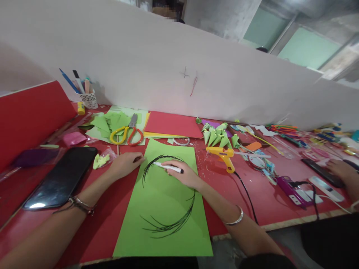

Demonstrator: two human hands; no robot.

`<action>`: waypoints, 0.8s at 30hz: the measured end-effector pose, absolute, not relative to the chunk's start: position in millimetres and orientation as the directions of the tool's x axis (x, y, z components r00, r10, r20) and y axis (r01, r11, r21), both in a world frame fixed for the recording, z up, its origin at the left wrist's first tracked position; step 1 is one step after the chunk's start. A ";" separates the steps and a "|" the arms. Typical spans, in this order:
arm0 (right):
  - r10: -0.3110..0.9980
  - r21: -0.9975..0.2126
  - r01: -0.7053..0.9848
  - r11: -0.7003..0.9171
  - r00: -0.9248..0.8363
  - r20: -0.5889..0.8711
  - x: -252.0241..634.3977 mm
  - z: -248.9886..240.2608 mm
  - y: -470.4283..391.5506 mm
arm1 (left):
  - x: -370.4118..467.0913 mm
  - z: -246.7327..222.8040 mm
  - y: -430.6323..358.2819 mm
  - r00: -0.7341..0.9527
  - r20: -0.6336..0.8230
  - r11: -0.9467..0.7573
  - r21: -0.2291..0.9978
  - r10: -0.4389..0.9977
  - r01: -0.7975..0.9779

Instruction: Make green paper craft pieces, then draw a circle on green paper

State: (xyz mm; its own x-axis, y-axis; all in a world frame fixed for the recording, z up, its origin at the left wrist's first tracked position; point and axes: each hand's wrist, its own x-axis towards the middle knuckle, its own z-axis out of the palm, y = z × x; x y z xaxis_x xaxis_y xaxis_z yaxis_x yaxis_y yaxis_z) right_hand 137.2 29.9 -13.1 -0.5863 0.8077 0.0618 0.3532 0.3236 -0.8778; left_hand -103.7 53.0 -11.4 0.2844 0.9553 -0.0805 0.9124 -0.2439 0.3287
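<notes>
A long green sheet of paper (165, 198) lies in front of me on the red table. Black curved strokes arc across its upper part and sweep along its lower right. My right hand (183, 173) grips a white marker (168, 166) with a black end, its tip by the upper strokes. At the sheet's upper left edge rests my left hand (129, 164), fingers loosely bent, a gap showing by the thumb, with nothing seen in it. Close beyond it are scissors (129, 132) with yellow and red handles, and a small plastic bag with light green pieces (101, 160).
A black phone (63, 175) lies left. Green paper scraps (108, 123), red sheets (174, 125) and green paper cones (217, 136) line the back. A yellow glue gun (224, 155) with a cord and a purple box (294, 190) lie right; another person's hand (343, 173) is at far right.
</notes>
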 end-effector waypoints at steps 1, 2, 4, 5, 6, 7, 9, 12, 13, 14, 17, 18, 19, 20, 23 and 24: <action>0.796 -0.856 0.366 0.365 -0.600 0.083 136.0 -12.3 28.9 | -103.5 -11.3 52.9 0.284 -0.076 -0.245 0.328 0.956 0.912; 0.779 -0.834 0.373 0.406 -0.619 0.102 135.0 -11.4 27.9 | -103.5 -11.3 52.9 0.283 -0.075 -0.245 0.327 0.956 0.913; 0.727 -0.798 0.371 0.475 -0.676 0.119 134.0 -10.3 26.4 | -103.6 -11.8 53.3 0.278 -0.080 -0.239 0.322 0.957 0.916; 0.696 -0.783 0.363 0.505 -0.707 0.122 134.0 -9.9 26.1 | -103.8 -12.1 53.6 0.275 -0.084 -0.235 0.321 0.958 0.918; 0.663 -0.769 0.352 0.534 -0.738 0.123 134.4 -9.7 26.1 | -104.0 -12.5 53.9 0.274 -0.086 -0.234 0.320 0.958 0.918; 0.630 -0.753 0.342 0.562 -0.767 0.122 135.0 -9.4 26.5 | -104.1 -12.9 54.1 0.274 -0.085 -0.234 0.322 0.958 0.917; 0.566 -0.721 0.323 0.613 -0.816 0.116 137.1 -8.6 28.6 | -104.5 -13.4 54.2 0.276 -0.076 -0.237 0.331 0.958 0.913; 0.479 -0.704 0.296 0.645 -0.875 0.071 141.8 -6.1 33.5 | -104.8 -13.7 54.1 0.273 -0.069 -0.236 0.334 0.959 0.913; 0.450 -0.717 0.284 0.636 -0.892 0.046 143.6 -5.2 35.0 | -104.9 -13.8 54.1 0.273 -0.069 -0.235 0.333 0.960 0.913; 0.432 -0.742 0.275 0.612 -0.902 0.021 145.2 -4.5 36.1 | -105.0 -13.9 54.1 0.273 -0.071 -0.236 0.333 0.959 0.913; 0.488 -0.850 0.283 0.445 -0.872 -0.035 147.7 -4.8 36.8 | -105.4 -14.8 54.5 0.277 -0.070 -0.239 0.335 0.958 0.911; 0.550 -0.877 0.293 0.380 -0.834 -0.040 147.5 -5.8 36.2 | -105.4 -15.1 54.6 0.278 -0.070 -0.240 0.335 0.958 0.911; 0.621 -0.895 0.302 0.327 -0.783 -0.038 146.7 -7.0 35.3 | -105.4 -15.3 54.7 0.278 -0.070 -0.240 0.333 0.958 0.912; 0.688 -0.903 0.314 0.292 -0.725 -0.030 145.4 -8.2 34.3 | -105.3 -15.4 54.7 0.277 -0.071 -0.240 0.332 0.958 0.912; 0.789 -0.885 0.351 0.305 -0.613 0.029 140.2 -10.3 31.2 | -104.4 -14.6 54.3 0.278 -0.074 -0.239 0.332 0.958 0.912; 0.790 -0.872 0.359 0.333 -0.611 0.050 138.6 -10.3 30.3 | -104.1 -14.0 54.1 0.277 -0.076 -0.237 0.334 0.958 0.912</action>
State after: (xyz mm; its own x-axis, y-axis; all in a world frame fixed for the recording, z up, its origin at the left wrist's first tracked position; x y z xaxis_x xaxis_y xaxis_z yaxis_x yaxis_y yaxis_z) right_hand 138.6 30.3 -10.3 -0.6107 0.7902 0.0503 0.3587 0.3327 -0.8722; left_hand -104.1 54.1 -14.0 0.2770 0.9579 -0.0760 0.9123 -0.2373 0.3336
